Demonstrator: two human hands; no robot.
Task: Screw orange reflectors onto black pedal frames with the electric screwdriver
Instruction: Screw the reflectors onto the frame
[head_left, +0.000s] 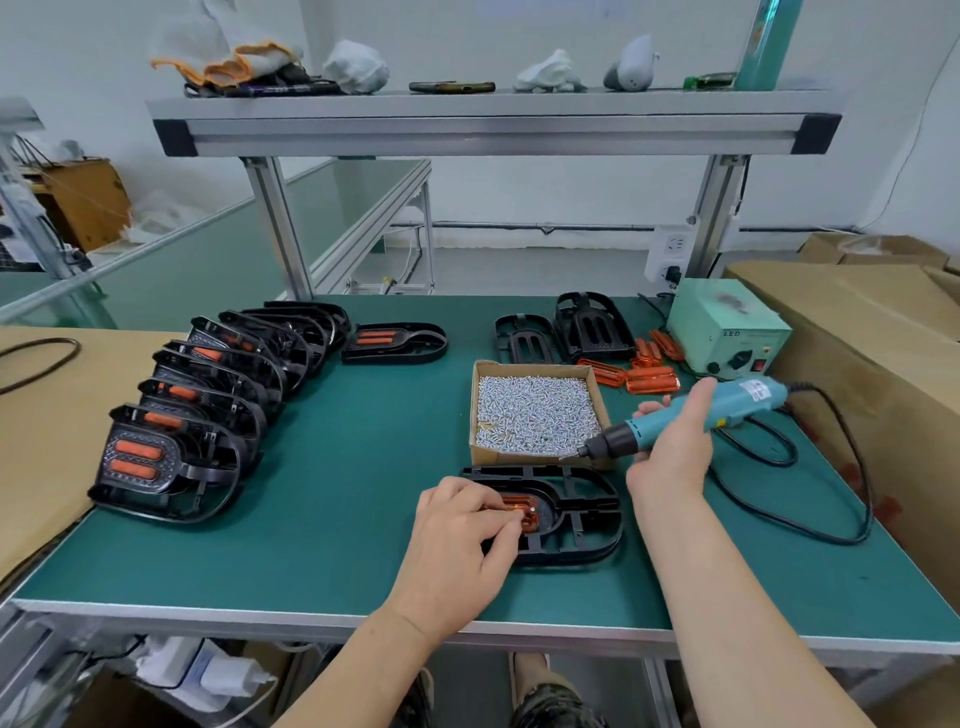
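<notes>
Left hand (460, 535) lies palm down, fingers curled on the orange reflector (521, 502); right hand (672, 447), raised, grips the electric screwdriver (737, 402)

Bare left hand (462, 525) and bare right hand (670, 447). Forearms (737, 597) uncovered right down to the edge of view at 6 o'clock. Below, also at 6 o'clock, leg in dark fabric (556, 709) with pale speckles; cut of garment unclear.
</notes>
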